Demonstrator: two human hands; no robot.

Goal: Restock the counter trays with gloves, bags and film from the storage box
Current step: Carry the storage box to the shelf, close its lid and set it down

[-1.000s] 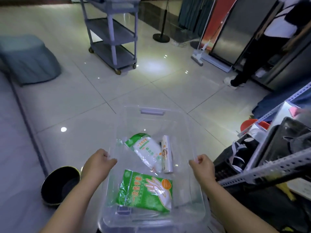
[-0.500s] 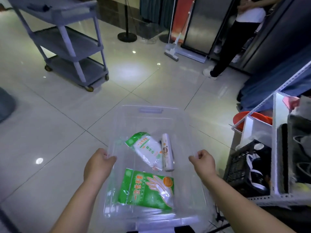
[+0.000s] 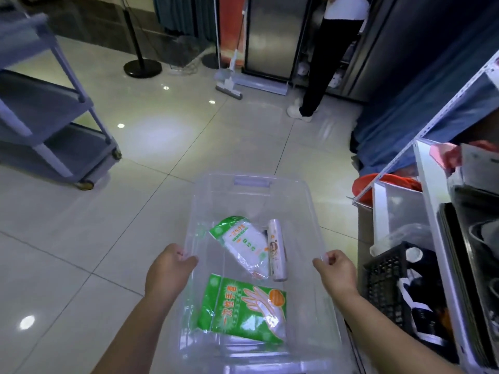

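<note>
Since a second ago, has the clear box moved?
Yes. The storage box has swung right, away from the grey cart, towards the metal shelf.

The room is dim, with a cool greenish cast. Light comes from above: small round white spots gleam on the glossy pale floor tiles [image 3: 81, 252], and a broad soft glare patch spreads across them in the middle distance. The clear plastic storage box [image 3: 252, 184] catches faint streaky highlights on its walls. The grey wheeled shelf trolley [image 3: 46, 103] at left is smeared by blur, and the white perforated metal rack [image 3: 428, 190] at right bends with wide-angle distortion. The dark far wall [image 3: 89, 22] lies in deep shade.
</note>
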